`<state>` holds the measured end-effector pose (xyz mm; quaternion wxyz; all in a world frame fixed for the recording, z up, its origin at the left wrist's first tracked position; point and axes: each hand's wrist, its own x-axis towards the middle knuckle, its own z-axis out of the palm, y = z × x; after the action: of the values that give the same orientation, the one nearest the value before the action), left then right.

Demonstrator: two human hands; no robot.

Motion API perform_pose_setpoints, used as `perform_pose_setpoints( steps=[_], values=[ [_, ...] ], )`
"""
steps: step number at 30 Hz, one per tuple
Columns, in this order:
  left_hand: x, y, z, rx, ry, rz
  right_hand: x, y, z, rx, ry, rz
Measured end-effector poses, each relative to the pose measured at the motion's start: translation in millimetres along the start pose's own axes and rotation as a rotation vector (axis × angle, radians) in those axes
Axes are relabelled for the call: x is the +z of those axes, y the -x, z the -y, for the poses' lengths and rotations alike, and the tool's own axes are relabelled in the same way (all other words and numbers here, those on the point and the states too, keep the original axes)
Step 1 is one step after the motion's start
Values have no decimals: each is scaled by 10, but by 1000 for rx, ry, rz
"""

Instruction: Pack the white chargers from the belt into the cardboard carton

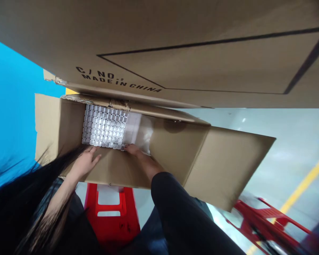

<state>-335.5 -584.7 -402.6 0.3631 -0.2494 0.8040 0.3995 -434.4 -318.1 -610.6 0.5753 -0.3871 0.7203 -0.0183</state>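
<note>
An open cardboard box (175,148) lies in front of me with its flaps spread. Inside sits a clear plastic tray (105,125) made of many small square cells. My left hand (83,161) rests on the box's near wall, fingers spread, just below the tray's left corner. My right hand (133,148) reaches into the box and touches the tray's near right edge; its fingertips are partly hidden. A white sheet or bag (140,131) lies to the right of the tray inside the box.
A larger cardboard carton (175,49) printed "MADE IN CHINA" fills the top of the view. A red plastic stool (111,212) stands under the box, another red stool (268,223) at lower right. Blue surface at left, grey floor with a yellow line at right.
</note>
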Motion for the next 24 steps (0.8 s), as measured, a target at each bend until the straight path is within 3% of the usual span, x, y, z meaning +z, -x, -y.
perform_pose_setpoints(
  steps=[3,9,12,15,18,24],
  values=[
    [-4,-10,-11,44,-112,17,29,-46,7,-1,-13,8],
    [7,-10,-40,30,10,-37,68,-72,29,54,-97,3],
    [-3,-9,-56,29,27,-47,94,-20,-2,117,-144,-66],
    [-26,-9,-68,34,-76,7,156,20,-29,241,-196,-127],
    [-39,-10,-63,60,-195,59,202,28,-35,305,-288,-105],
    [-17,-32,-25,69,-209,60,-13,221,-85,397,-500,-171]
  ],
)
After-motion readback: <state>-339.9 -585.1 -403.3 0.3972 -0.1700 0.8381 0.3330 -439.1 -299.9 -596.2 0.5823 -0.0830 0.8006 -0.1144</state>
